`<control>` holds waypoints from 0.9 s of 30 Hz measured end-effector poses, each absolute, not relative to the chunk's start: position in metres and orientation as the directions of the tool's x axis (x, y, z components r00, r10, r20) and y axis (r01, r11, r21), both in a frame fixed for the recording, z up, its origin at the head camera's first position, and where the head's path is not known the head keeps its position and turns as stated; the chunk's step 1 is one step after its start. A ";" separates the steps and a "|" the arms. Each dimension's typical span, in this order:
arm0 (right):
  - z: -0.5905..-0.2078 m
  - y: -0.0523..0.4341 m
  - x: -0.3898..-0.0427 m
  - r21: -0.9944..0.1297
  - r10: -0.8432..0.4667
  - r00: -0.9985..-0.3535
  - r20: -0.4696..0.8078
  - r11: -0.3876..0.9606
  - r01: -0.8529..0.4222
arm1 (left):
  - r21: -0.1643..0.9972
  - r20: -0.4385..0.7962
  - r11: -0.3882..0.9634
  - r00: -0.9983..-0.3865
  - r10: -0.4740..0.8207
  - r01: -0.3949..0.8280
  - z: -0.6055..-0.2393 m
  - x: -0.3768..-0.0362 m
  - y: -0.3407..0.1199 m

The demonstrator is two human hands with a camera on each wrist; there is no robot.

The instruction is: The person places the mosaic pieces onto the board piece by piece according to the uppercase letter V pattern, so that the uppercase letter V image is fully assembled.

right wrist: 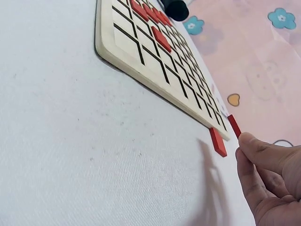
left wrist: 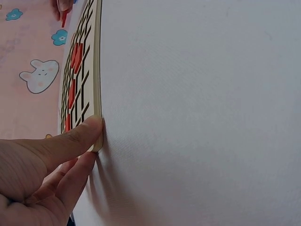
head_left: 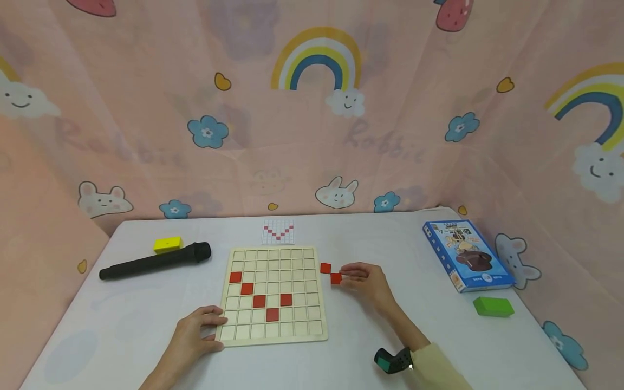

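Note:
A cream grid board lies on the white table with several red square tiles in its cells, most along a slanting line. My left hand holds the board's near left corner, its thumb at the corner and its fingers along the side edge. Past the board's right edge, my right hand pinches a red tile between thumb and fingertips, raised off the table. Another loose red tile lies on the table beside the board, close to that hand.
Behind the board lies a small pattern card with a red V of squares. A black microphone and a yellow block are at the left. A blue box and a green block lie at the right.

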State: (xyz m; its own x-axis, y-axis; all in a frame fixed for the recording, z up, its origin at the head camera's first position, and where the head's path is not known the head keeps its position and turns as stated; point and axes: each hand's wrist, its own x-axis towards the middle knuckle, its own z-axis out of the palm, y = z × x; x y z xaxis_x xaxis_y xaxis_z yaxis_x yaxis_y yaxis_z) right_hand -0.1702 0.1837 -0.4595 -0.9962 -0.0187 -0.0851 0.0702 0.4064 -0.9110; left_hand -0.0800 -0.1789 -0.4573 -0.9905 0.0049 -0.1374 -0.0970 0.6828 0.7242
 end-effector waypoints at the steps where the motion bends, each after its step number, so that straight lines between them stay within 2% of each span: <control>1: -0.459 0.182 -0.169 -0.914 -0.020 -0.996 -0.082 0.400 0.067 | 0.726 -0.142 0.680 -0.990 0.002 -0.103 -0.458 -0.080 -0.179; 11: -0.457 0.165 -0.165 -0.935 -0.056 -0.998 -0.038 0.355 0.015 | 0.719 -0.128 0.690 -0.992 0.009 -0.087 -0.456 -0.079 -0.179; 27: -0.469 0.141 -0.165 -0.919 -0.125 -0.992 0.034 0.385 -0.080 | 0.704 -0.118 0.706 -0.993 0.015 -0.073 -0.457 -0.080 -0.179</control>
